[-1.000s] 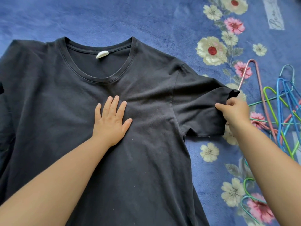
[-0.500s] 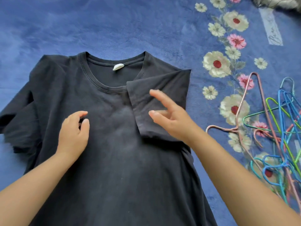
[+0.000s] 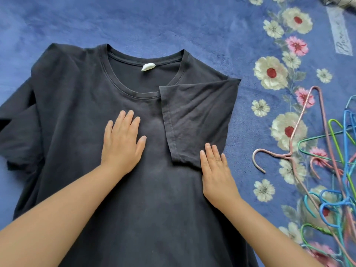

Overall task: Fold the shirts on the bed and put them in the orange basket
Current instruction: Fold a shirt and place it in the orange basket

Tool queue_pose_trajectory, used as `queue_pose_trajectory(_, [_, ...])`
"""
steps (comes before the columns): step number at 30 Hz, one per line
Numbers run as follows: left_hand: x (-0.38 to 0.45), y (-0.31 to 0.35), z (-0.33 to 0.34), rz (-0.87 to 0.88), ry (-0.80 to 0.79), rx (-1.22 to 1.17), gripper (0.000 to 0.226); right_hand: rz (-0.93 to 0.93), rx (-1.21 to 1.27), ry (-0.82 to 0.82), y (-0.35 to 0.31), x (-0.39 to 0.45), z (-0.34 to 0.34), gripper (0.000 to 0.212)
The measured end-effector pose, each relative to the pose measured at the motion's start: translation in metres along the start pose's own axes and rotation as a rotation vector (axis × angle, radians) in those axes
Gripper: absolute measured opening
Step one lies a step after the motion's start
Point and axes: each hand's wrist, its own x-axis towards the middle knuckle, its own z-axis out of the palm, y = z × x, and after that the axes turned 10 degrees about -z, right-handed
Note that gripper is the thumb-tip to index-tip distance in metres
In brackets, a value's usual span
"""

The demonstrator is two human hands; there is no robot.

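One black shirt [image 3: 123,189] lies flat, right sleeve [image 3: 198,120] folded inward.

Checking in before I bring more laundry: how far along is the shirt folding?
Early. Done: the black shirt's right sleeve is folded in. In hand: left hand and right hand press flat. Left: the other sleeve, body folds, basket, which is not in view.

Soft, even daylight is falling across the blue blanket [image 3: 173,20], leaving only faint shadows hugging the forearms. No glare is showing. The dark shirt [image 3: 96,112] is swallowing detail. Right of the shirt, the coloured hangers [image 3: 337,170] are blurring and bending slightly toward the frame edge.
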Motion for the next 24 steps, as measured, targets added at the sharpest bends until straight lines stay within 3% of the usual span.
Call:
queue_pose_trajectory(3, [0.009, -0.002, 0.008, -0.011, 0.015, 0.062, 0.054, -0.099, -0.03, -0.127, 0.001, 0.001, -0.013, 0.057])
queue_pose_trajectory(6, [0.009, -0.003, 0.018, 0.014, 0.072, 0.069, 0.058, -0.168, 0.154, -0.012, 0.022, 0.021, -0.05, 0.046])
queue_pose_trajectory(8, [0.009, -0.002, 0.023, 0.028, 0.116, 0.071, 0.059, -0.074, 0.293, 0.119, 0.046, 0.053, -0.072, 0.043])
queue_pose_trajectory(11, [0.013, -0.003, 0.027, 0.053, 0.177, 0.078, 0.058, 0.16, 0.278, 0.197, 0.086, 0.113, -0.089, 0.053])
queue_pose_trajectory(13, [0.015, -0.004, 0.031, 0.061, 0.195, 0.075, 0.057, 0.258, 0.259, 0.098, 0.107, 0.143, -0.091, 0.055])
queue_pose_trajectory(15, [0.016, -0.005, 0.034, 0.06, 0.205, 0.067, 0.057, 0.225, 0.221, -0.05, 0.121, 0.16, -0.089, 0.046])
queue_pose_trajectory(17, [0.017, -0.005, 0.035, 0.058, 0.208, 0.07, 0.056, 0.181, 0.202, -0.095, 0.123, 0.169, -0.092, 0.04])
queue_pose_trajectory(20, [0.016, -0.007, 0.039, 0.064, 0.228, 0.075, 0.055, 0.28, 0.532, -0.047, 0.12, 0.182, -0.106, 0.028])
queue_pose_trajectory(22, [0.017, -0.008, 0.041, 0.067, 0.247, 0.076, 0.054, 0.261, 0.621, -0.175, 0.121, 0.191, -0.115, 0.019])
queue_pose_trajectory(24, [0.019, -0.01, 0.041, 0.072, 0.27, 0.079, 0.054, 0.195, 0.465, -0.334, 0.122, 0.198, -0.119, 0.017])
